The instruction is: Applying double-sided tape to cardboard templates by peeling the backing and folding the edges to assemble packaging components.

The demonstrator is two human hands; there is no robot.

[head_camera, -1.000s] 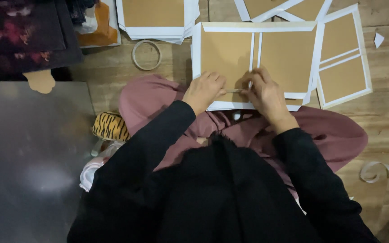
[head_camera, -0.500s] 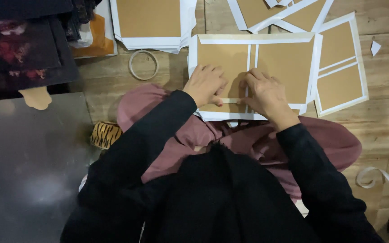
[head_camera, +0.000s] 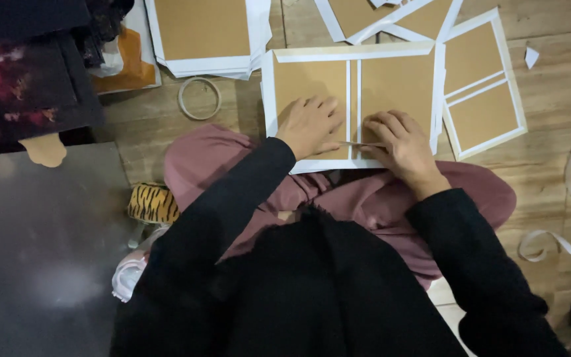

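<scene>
A brown cardboard cover with white paper borders lies open on the wooden floor in front of my pink-trousered knees. My left hand lies flat on its left panel, fingers spread, pressing down. My right hand rests on the lower part of the right panel, fingers curled, pinching a thin strip or tool that reaches toward the left hand across the white spine gap. What the thin thing is I cannot tell.
More brown-and-white covers lie around: a stack at the back left, one to the right, others at the top. A tape ring lies on the floor. Paper strips curl at right. A grey metal surface fills the left.
The view shifted so the cover sits a little lower. Both hands stay on the cover; the right hand has slid slightly down and right along the bottom edge.
</scene>
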